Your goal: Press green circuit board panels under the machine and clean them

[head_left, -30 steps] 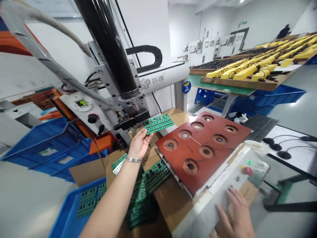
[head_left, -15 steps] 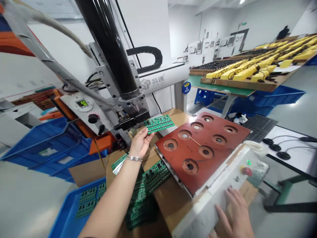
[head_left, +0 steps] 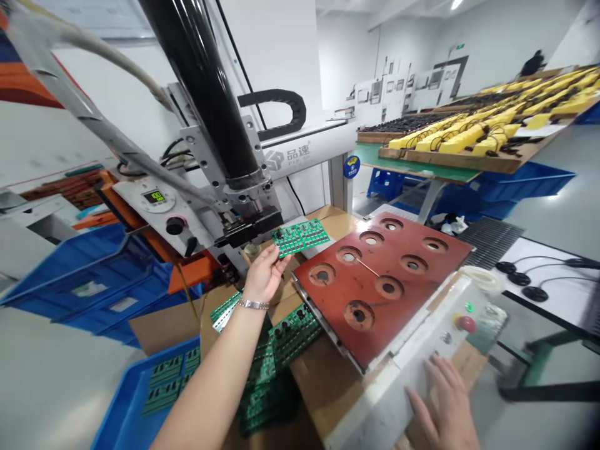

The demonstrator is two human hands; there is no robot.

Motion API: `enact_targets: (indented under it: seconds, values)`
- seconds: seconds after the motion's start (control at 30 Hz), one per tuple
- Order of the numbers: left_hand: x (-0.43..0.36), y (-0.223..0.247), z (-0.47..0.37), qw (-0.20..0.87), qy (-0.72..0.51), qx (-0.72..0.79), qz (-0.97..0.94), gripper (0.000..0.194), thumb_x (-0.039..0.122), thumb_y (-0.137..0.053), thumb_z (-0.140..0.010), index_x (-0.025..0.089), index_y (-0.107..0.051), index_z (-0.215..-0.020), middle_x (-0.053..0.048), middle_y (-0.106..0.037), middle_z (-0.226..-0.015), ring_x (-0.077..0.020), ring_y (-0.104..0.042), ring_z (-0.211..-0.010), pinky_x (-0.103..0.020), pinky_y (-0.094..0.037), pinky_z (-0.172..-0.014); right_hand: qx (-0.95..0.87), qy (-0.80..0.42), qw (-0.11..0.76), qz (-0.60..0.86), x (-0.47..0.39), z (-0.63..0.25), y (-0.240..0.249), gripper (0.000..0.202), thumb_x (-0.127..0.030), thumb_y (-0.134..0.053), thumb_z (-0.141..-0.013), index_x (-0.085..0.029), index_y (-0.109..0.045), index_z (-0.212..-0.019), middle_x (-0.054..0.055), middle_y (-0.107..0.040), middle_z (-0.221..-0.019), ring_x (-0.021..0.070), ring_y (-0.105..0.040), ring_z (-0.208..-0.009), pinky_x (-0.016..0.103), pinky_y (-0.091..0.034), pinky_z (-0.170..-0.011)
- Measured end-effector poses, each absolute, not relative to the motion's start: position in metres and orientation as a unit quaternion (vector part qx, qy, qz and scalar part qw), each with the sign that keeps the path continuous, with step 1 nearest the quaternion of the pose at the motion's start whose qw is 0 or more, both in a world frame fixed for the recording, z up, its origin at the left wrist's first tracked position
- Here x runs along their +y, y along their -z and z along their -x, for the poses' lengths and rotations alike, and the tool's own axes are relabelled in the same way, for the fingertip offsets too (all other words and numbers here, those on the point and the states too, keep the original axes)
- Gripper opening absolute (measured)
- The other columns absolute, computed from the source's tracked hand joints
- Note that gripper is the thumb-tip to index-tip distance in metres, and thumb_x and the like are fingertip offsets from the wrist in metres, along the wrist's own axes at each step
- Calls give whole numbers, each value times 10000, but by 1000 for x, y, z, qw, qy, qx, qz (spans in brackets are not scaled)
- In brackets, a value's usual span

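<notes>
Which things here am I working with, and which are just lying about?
Apparently in use:
green board in the left hand
panel under the right hand
red plate
loose boards nearby

Probably just lying about:
yellow parts
black cables
blue bins

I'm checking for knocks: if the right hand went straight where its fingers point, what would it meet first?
Probably the near edge of the red plate, beyond the pale panel; whether the right hand would pass over it is unclear.

Characters "品速" on the pale crossbeam and, on the small display, seemingly "100".
</notes>
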State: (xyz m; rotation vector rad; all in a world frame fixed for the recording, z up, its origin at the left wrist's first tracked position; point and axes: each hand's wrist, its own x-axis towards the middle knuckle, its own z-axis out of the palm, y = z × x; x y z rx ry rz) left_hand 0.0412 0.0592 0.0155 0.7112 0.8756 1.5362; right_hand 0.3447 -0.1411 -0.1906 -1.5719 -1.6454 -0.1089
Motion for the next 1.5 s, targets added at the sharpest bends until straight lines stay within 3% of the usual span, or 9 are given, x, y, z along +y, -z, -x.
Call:
enact_targets:
  seconds: [0.6,0.93,1.27,1.5]
  values:
    - [49,-8,-33,568,-670,387,-281,215,225,-561,-836,153,-586,-1037,-66,-618,-1032,-178,-613,-823,-364,-531,-674,-645,38,422,636,-142,-342,191,556,-496,-456,-837,-180,-369,-1286,164,-378,-1341,358,-353,-1265,592,-366,-981]
    - [45,-11,-31,568,-673,381,-282,92,152,-571,-822,134,-612,-903,-35,-636,-917,-149,-612,-758,-325,-528,-645,-656,50,421,624,-140,-343,188,582,-525,-448,-832,-140,-384,-1263,185,-431,-1278,368,-371,-1239,585,-375,-961]
    - [45,-10,-30,573,-669,373,-292,103,163,-574,-823,132,-613,-913,-36,-641,-916,-151,-618,-757,-327,-532,-640,-659,56,420,622,-140,-343,190,597,-536,-446,-830,-131,-387,-1264,184,-449,-1257,367,-370,-1238,577,-370,-967]
    - [41,-8,-30,573,-670,371,-292,87,78,-577,-803,116,-625,-865,-25,-655,-874,-137,-624,-737,-306,-537,-638,-660,59,421,620,-140,-344,190,588,-518,-455,-832,-142,-380,-1278,182,-445,-1267,368,-371,-1240,586,-370,-964]
